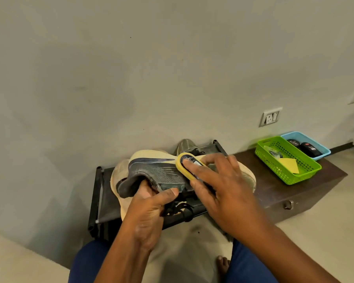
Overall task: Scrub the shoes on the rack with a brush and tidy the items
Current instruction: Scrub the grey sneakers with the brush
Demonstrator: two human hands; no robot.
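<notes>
A grey sneaker with a cream sole (151, 170) is held on its side above the black shoe rack (99, 199). My left hand (151, 213) grips it at the collar, fingers inside the opening and thumb on the outside. My right hand (219, 186) holds a yellow oval brush (185, 160) against the sneaker's side, fingers wrapped over its back. Another dark shoe (185, 145) sits on the rack behind, mostly hidden.
A green basket (307, 174) with a yellow cloth and a blue basket (323, 150) with polish items stand on a dark brown trunk (284, 193) to the right. The wall is close behind the rack. A wall socket (270, 117) sits above the trunk. My knees and a bare foot are below.
</notes>
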